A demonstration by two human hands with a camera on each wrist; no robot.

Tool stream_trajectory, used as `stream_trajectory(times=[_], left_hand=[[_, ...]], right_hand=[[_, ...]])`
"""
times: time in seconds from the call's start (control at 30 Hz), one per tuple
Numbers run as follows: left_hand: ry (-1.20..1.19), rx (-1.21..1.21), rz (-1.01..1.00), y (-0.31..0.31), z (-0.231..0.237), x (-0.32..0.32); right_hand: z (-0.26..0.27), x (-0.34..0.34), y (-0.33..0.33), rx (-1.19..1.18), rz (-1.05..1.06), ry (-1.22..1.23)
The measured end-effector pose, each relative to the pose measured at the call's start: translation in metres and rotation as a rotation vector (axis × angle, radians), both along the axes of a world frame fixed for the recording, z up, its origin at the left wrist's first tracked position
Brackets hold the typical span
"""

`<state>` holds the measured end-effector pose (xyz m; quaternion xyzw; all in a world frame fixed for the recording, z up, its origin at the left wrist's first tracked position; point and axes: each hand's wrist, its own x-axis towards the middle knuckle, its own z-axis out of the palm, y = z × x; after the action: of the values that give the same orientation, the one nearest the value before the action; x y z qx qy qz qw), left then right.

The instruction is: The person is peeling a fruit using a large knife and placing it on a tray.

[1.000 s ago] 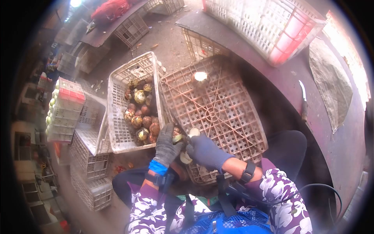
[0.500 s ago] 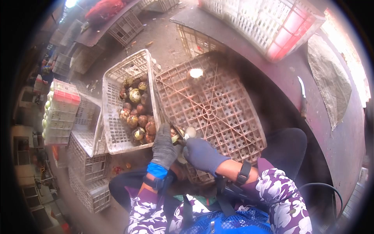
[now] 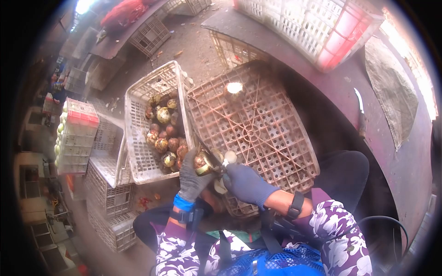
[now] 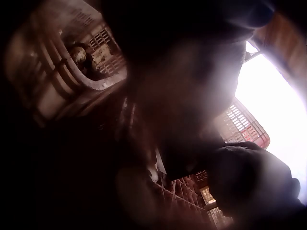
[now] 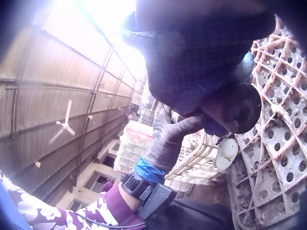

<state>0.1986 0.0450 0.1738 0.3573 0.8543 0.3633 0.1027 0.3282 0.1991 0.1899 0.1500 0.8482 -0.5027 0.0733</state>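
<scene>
In the head view my left hand (image 3: 192,177), in a grey glove, grips a round vegetable (image 3: 201,162) with brown-and-yellow skin and a pale green edge. My right hand (image 3: 246,181), in a blue-grey glove, is curled close beside it round a slim dark knife (image 3: 214,161), mostly hidden by the fingers. Pale cut pieces lie around the hands: one round piece (image 3: 230,157) just beyond the right fingers, another piece (image 5: 226,154) below the hands in the right wrist view. The left wrist view is mostly dark.
A white crate (image 3: 133,156) of several similar vegetables (image 3: 163,115) stands left. An upturned reddish crate (image 3: 276,138) lies ahead, a bright white piece (image 3: 235,88) on it. Another knife (image 3: 360,112) lies on the table (image 3: 391,161) at right. Stacked crates (image 3: 110,198) stand at far left.
The left hand has turned and shifted, so more of the vegetable's skin shows. The right hand stays close against it. The head view has tilted slightly.
</scene>
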Motion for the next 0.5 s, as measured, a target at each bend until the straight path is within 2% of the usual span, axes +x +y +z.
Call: stream_trajectory(times=[0.13, 0.2, 0.27, 0.33, 0.43, 0.5], left_hand=[[-0.112, 0.155, -0.003, 0.006, 0.024, 0.004], [-0.257, 0.343, 0.013, 0.002, 0.029, -0.002], [-0.316, 0.460, -0.008, 0.002, 0.035, -0.007], [-0.500, 0.547, -0.003, -0.002, 0.039, -0.012], [-0.706, 0.690, 0.059, -0.001, 0.054, -0.013], [-0.797, 0.758, 0.068, -0.001, 0.060, -0.017]], right_hand=[[-0.002, 0.000, 0.003, -0.036, -0.019, -0.044], [-0.004, 0.003, 0.004, -0.031, -0.021, -0.037], [-0.008, 0.004, 0.003, -0.149, -0.096, -0.050], [-0.003, 0.006, 0.007, -0.316, -0.161, -0.036], [0.015, 0.015, 0.012, -0.823, -0.323, 0.073], [0.039, 0.022, 0.023, -0.867, -0.271, 0.125]])
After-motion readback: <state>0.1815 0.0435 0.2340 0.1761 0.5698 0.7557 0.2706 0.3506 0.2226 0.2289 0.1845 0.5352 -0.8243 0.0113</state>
